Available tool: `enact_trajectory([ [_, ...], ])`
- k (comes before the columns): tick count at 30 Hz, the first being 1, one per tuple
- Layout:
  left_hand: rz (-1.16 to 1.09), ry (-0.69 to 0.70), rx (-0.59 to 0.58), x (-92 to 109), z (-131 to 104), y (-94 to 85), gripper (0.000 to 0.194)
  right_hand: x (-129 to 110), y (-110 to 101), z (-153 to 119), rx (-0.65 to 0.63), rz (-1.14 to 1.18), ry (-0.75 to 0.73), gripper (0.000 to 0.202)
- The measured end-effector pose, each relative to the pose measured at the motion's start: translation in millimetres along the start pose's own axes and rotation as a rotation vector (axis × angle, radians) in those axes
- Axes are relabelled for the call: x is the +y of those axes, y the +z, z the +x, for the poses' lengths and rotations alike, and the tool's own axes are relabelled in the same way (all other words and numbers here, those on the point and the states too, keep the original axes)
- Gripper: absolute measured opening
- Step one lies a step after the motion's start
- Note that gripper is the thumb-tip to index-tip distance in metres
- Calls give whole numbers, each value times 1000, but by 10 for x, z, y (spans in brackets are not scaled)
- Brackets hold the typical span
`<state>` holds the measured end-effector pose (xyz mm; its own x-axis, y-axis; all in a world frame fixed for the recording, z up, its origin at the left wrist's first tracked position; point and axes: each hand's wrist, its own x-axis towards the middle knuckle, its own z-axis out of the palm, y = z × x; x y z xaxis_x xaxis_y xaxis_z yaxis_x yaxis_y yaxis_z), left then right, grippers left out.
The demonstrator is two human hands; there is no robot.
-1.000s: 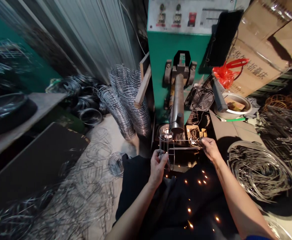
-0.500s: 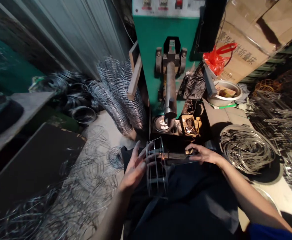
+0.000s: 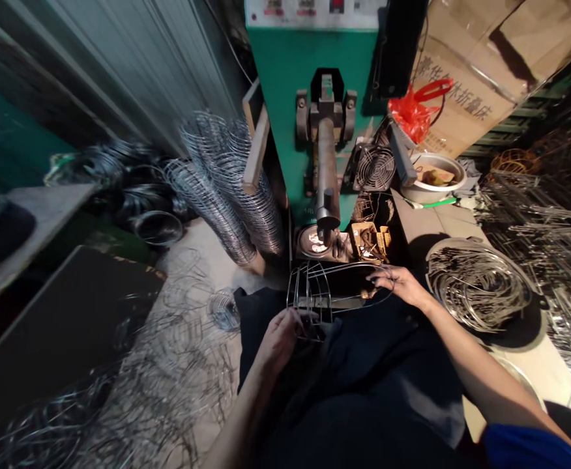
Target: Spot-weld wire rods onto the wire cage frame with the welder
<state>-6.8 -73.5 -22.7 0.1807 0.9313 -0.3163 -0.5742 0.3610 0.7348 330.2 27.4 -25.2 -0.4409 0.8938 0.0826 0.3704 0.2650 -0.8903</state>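
Far left of the fingers: dark shelf (image 3: 45, 208) with black rings; below it a dark board (image 3: 70, 312) lying on the floor.
Left and below: pale concrete floor (image 3: 202, 260) strewn with loose wire loops (image 3: 168, 365).
Upper left, against the corrugated metal wall (image 3: 133, 71): black coils (image 3: 143, 195) and leaning stacks of wire rings (image 3: 231, 189).
Left hand (image 3: 280, 339): low, over the dark-clothed lap; fingers (image 3: 301, 320) curled and closed on the near left end of the wire cage (image 3: 324, 293). Exact pinch point hidden by the wires.
Wire cage: held between both hands, lying on its side just above the lap, directly below the electrode arm (image 3: 327, 176). Not touching the arm.
Above the fingers: green welder (image 3: 309, 71), control panel at top edge, grey electrode arm projecting downward toward the cage. Wooden bar (image 3: 257, 150) leaning at the welder's left side.
Just beyond the fingertips: round tin (image 3: 315, 242) and box of small parts (image 3: 371, 240); small fan (image 3: 374, 169) above these.
Right hand (image 3: 400, 286): on the far right end of the cage, fingers (image 3: 377, 279) bent and gripping the rim wires.
Right of the right hand: pan of bent wires (image 3: 481, 286) on a pale surface. Farther up: white bowl (image 3: 435, 176), red bag (image 3: 412, 111), cardboard box (image 3: 481, 71).
Far right: piles of wire frames (image 3: 554, 234).
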Motion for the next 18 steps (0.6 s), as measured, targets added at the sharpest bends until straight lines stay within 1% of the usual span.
enact_trajectory([
  [2, 16, -35, -10, -2, 130, 13, 37, -149, -89, 49, 25, -52, -56, 40],
  [3, 12, -52, -10, -12, 182, 15, 42, -214, -117, 61, 28, -83, -70, 40],
  [5, -4, -53, -5, -36, 256, 8, 61, -305, -148, 70, 16, -134, -73, 37],
  [7, 2, -26, 1, -51, 297, -5, 73, -336, -159, 82, -7, -120, -21, 37],
  [10, 55, 17, 9, -46, 320, -1, 80, -320, -170, 152, -32, 18, 140, 45],
  [12, 96, 44, 10, -33, 327, 36, 84, -311, -176, 233, -59, 102, 215, 47],
  [14, 138, 84, 31, -23, 336, 97, 88, -325, -173, 328, -66, 160, 244, 46],
  [18, 231, 158, 115, -11, 379, 231, 89, -385, -129, 491, 46, 208, 249, 44],
])
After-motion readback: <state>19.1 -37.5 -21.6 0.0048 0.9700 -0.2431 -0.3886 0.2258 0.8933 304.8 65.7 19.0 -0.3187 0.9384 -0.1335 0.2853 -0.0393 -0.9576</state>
